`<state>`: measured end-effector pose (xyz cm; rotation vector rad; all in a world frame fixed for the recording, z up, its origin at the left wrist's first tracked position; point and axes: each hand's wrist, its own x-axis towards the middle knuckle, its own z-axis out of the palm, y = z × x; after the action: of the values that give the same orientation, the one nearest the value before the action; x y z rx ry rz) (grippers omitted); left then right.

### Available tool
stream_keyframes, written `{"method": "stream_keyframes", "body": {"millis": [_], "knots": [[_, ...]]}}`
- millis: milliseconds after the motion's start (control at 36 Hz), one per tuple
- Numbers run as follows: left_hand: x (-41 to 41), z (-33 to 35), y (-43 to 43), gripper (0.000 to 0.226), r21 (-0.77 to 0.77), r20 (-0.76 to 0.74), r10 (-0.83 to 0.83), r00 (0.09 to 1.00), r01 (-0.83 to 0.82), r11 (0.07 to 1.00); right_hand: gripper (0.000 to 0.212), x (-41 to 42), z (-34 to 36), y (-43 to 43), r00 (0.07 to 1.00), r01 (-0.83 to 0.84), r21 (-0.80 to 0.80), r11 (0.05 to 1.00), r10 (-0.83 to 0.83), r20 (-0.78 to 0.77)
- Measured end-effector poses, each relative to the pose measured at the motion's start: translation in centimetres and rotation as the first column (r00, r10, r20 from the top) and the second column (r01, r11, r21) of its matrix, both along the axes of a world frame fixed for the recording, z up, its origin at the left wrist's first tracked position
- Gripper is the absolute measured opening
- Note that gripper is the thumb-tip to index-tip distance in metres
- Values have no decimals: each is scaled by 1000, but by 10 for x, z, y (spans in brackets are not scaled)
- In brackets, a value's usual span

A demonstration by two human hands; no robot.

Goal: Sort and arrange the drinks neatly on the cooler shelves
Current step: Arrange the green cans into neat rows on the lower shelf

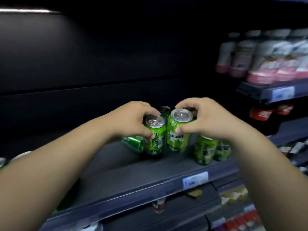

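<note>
Two green aluminium soda cans are in my grip at mid-frame. My left hand [133, 119] curls round the left green can [154, 137], and my right hand [205, 119] pinches the rim of the tilted right green can [179, 132]; the two cans touch. Both are over the dark grey cooler shelf [126, 174].

Judged early: a pair of upright green cans [205, 150] stands right of centre, while a tipped green can [133, 144] lies left of centre, needing righting. There is no full row yet.

The cooler back wall is dark. There is a white price label [195, 180] on the shelf lip, blurred pink-and-white bottles [266, 55] at upper right, and dark cola bottles [261, 114] below them.
</note>
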<state>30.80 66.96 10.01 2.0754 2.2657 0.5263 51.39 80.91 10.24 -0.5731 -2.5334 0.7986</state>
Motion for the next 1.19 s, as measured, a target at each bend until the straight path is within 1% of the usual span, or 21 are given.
{"method": "stream_keyframes", "body": {"millis": [111, 278, 361, 444, 556, 750, 833, 972, 1028, 1083, 1139, 1194], "knots": [[25, 19, 28, 67, 68, 21, -21, 1000, 19, 997, 71, 37, 17, 24, 990, 102, 35, 994, -98, -101], [57, 33, 68, 69, 146, 9, -8, 1000, 6, 989, 67, 70, 21, 66, 950, 248, 74, 966, -227, -215], [72, 31, 86, 71, 184, -7, 25, 1000, -23, 983, 60, 70, 9, 84, 924, 271, 52, 961, -245, -293], [83, 26, 100, 72, 201, 14, 63, 998, -65, 977, 62, 65, -10, 101, 905, 281, 15, 960, -260, -338], [92, 14, 114, 73, 198, 33, 118, 992, -122, 973, 62, 60, -34, 118, 909, 264, -28, 964, -259, -328], [97, -2, 123, 66, 193, 137, 195, 971, -220, 956, 68, 58, -54, 140, 946, 184, -93, 979, -202, -254], [97, -6, 126, 65, 176, 124, 217, 968, -236, 956, 65, 57, -56, 146, 957, 152, -125, 981, -177, -231], [96, -18, 135, 69, 97, 39, 243, 969, -245, 965, 56, 52, -60, 154, 965, 123, -186, 975, -161, -207], [92, -24, 139, 69, 75, 39, 254, 967, -256, 964, 52, 49, -61, 158, 968, 116, -191, 975, -154, -197], [89, -29, 142, 70, 54, 37, 259, 965, -261, 964, 53, 47, -62, 162, 974, 118, -195, 974, -153, -170], [87, -34, 144, 71, 27, 39, 248, 968, -249, 968, 61, 45, -63, 167, 980, 127, -200, 971, -154, -126], [85, -39, 147, 74, -9, 61, 233, 970, -233, 972, 60, 42, -65, 171, 986, 131, -211, 969, -149, -76]]}}
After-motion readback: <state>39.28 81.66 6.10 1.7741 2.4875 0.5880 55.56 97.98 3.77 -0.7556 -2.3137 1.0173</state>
